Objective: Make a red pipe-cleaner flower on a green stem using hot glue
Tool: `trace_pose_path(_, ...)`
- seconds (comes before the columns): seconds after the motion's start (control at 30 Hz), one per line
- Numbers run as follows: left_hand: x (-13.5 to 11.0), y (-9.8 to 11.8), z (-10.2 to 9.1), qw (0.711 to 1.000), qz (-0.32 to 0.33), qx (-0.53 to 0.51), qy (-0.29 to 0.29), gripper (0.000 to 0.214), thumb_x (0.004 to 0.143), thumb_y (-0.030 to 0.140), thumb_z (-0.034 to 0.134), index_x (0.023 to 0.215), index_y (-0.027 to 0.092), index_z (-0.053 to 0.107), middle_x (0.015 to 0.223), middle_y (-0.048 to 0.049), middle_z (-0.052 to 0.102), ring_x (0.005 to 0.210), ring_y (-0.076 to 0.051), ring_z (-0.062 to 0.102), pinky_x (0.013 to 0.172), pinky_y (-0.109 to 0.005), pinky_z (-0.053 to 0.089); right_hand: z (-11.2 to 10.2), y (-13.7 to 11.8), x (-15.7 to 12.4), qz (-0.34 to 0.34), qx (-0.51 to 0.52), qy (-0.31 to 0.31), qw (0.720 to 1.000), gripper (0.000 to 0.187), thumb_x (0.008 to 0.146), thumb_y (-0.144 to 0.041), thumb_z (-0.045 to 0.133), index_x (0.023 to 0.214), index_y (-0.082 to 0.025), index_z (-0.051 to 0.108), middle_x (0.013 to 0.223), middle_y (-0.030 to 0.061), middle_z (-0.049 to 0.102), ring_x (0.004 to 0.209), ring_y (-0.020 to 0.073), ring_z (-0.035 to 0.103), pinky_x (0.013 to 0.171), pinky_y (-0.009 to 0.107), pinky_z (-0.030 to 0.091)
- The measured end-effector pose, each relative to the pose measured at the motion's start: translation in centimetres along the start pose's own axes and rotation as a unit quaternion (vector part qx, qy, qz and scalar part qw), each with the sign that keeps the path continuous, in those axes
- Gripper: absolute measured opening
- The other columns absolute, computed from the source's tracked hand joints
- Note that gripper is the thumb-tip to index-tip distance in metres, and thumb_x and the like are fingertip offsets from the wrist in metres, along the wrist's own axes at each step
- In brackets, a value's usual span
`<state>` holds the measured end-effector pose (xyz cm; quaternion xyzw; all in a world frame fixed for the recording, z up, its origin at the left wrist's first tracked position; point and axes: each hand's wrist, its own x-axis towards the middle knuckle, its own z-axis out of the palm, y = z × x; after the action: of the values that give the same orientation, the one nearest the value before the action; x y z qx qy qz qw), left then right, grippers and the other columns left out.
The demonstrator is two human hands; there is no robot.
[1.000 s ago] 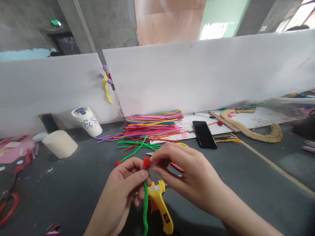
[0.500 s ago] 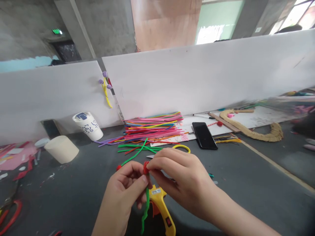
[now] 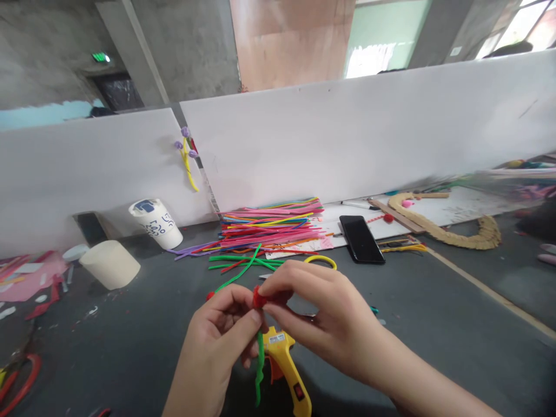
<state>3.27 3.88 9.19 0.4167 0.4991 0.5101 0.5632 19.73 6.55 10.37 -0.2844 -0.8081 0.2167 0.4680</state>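
Between my two hands is a pipe-cleaner flower with a small coiled red head (image 3: pixel 259 297) and a green pipe-cleaner stem (image 3: pixel 260 370) that hangs down. My left hand (image 3: pixel 226 341) pinches it just under the head, thumb against the bent forefinger. The thumb and fingertips of my right hand (image 3: pixel 321 313) grip the red head from the right side. Beneath my hands lies a yellow glue gun (image 3: pixel 284 365), its nozzle end hidden. Left of my fingers, another green pipe cleaner (image 3: pixel 238 274) with a red end rests on the table.
A pile of coloured pipe cleaners (image 3: pixel 271 226) lies by the white partition (image 3: pixel 339 139). Yellow-handled scissors (image 3: pixel 321 262) and a black phone (image 3: pixel 361 239) are beyond my right hand. On the left are a cream roll (image 3: pixel 110 265), a marked paper cup (image 3: pixel 157 225) and red-handled scissors (image 3: pixel 26 382).
The right thumb and fingers have shifted slightly around the red head. The green stem's lower end has swung a little to the right. The left hand holds its place.
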Motion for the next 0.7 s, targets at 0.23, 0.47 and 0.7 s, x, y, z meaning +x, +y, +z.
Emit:
trace_pose_path(0.23, -0.2, 0.0, 0.4, 0.998, 0.05, -0.008, 0.035, 0.005, 0.068, 0.023, 0.073, 0.068, 0.019, 0.07, 0.059, 0.0037, 0.059, 0.044, -0.006, 0.048, 0.042, -0.015, 0.038, 0.4, 0.2, 0.4, 0.157, 0.155, -0.011, 0.975, 0.016, 0.076, -0.006, 0.063, 0.08, -0.02, 0.056, 0.075, -0.0057, 0.059, 0.068, 0.0081, 0.057, 0.063, 0.017, 0.047)
trace_pose_path(0.47, -0.6, -0.3, 0.8, 0.987, 0.122, 0.034, 0.097, 0.004, 0.069, 0.023, 0.073, 0.069, 0.02, 0.07, 0.06, 0.0036, 0.062, 0.048, -0.008, 0.049, 0.046, -0.016, 0.04, 1.1, -0.2, 0.1, -0.004, 0.063, 0.064, 0.996, 0.018, 0.078, -0.001, 0.057, 0.08, -0.019, 0.055, 0.077, -0.0018, 0.058, 0.07, 0.0098, 0.054, 0.063, 0.02, 0.044)
trace_pose_path(0.7, -0.8, 0.1, 1.4, 0.988, 0.103, 0.037, 0.111, 0.006, 0.067, 0.022, 0.074, 0.065, 0.02, 0.068, 0.055, 0.0043, 0.06, 0.044, -0.007, 0.047, 0.042, -0.016, 0.037, 0.9, 0.0, -0.1, -0.053, 0.006, 0.051, 0.997, 0.01, 0.09, -0.01, 0.052, 0.086, -0.018, 0.058, 0.08, 0.0023, 0.06, 0.071, 0.0122, 0.055, 0.064, 0.023, 0.045)
